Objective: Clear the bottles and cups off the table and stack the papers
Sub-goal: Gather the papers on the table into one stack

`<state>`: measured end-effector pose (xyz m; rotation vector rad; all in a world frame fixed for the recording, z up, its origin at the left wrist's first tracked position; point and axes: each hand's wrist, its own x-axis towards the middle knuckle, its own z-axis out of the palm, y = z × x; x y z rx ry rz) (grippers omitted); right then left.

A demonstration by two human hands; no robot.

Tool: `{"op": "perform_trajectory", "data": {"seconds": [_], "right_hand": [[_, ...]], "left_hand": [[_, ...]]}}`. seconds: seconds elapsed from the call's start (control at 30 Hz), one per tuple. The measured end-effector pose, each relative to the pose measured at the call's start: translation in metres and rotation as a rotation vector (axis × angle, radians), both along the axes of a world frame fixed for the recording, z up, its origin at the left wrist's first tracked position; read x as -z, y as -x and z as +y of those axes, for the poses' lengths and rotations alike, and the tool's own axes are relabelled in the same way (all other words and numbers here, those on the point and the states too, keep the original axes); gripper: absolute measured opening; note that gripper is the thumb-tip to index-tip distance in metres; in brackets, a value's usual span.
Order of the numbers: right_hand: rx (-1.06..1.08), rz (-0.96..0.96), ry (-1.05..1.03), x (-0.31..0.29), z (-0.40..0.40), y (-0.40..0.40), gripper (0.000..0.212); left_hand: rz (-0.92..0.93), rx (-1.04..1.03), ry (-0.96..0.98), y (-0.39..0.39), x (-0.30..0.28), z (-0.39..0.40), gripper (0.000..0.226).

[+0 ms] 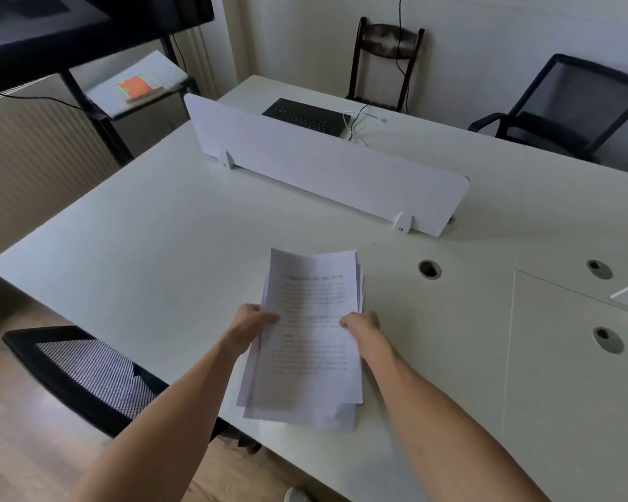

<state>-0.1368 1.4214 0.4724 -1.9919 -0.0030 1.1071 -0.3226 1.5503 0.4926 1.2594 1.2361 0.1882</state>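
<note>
A loose pile of printed white papers point(310, 284) is in front of me over the white table point(142, 248). Its sheets are slightly fanned at the near and right edges. My left hand point(252, 320) grips the pile's left edge, thumb on the top sheet. My right hand point(361, 322) grips the right edge at about the same height. The pile's near end reaches toward the table's front edge. No bottles or cups show in this view.
A white divider panel point(327, 164) stands across the table, with a black keyboard point(305, 115) and white cable behind it. Round cable holes point(429, 269) lie to the right. A black mesh chair point(84, 371) stands at the near left, two more chairs at the far side.
</note>
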Motion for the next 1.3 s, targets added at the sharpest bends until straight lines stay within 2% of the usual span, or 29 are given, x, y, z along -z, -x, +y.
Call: {"op": "perform_trajectory", "data": {"seconds": [0.07, 0.2, 0.3, 0.47, 0.63, 0.77, 0.87, 0.93, 1.07, 1.17, 1.3], "right_hand": [[0.010, -0.048, -0.036, -0.012, -0.011, -0.013, 0.027], [0.040, -0.254, -0.219, -0.047, -0.038, -0.032, 0.034], [0.063, -0.416, -0.398, -0.076, -0.062, -0.040, 0.035], [0.164, -0.573, -0.585, -0.094, -0.098, -0.048, 0.044], [0.114, -0.581, -0.463, -0.070, -0.128, -0.054, 0.043], [0.089, -0.620, -0.435, -0.069, -0.137, -0.060, 0.014], [0.161, -0.637, -0.520, -0.073, -0.142, -0.057, 0.023], [0.140, -0.593, -0.499, -0.067, -0.144, -0.056, 0.029], [0.104, -0.564, -0.451, -0.057, -0.148, -0.056, 0.023], [0.133, -0.591, -0.462, -0.057, -0.146, -0.053, 0.025], [0.069, -0.584, -0.399, -0.052, -0.148, -0.047, 0.027]], "left_hand": [[-0.028, 0.007, -0.053, -0.016, -0.014, -0.011, 0.026], [-0.136, 0.026, -0.301, -0.050, -0.038, -0.034, 0.032], [-0.215, -0.002, -0.467, -0.073, -0.055, -0.053, 0.027], [-0.324, -0.155, -0.467, -0.095, -0.067, -0.084, 0.013], [-0.273, -0.102, -0.372, -0.098, -0.055, -0.108, 0.023], [-0.251, -0.094, -0.472, -0.104, -0.052, -0.117, 0.019], [-0.246, -0.103, -0.547, -0.109, -0.055, -0.125, 0.007], [-0.217, -0.058, -0.541, -0.108, -0.046, -0.127, 0.014], [-0.178, -0.015, -0.493, -0.105, -0.031, -0.130, 0.027], [-0.174, -0.071, -0.541, -0.106, -0.031, -0.135, 0.025], [-0.089, -0.030, -0.530, -0.105, -0.021, -0.143, 0.019]]}}
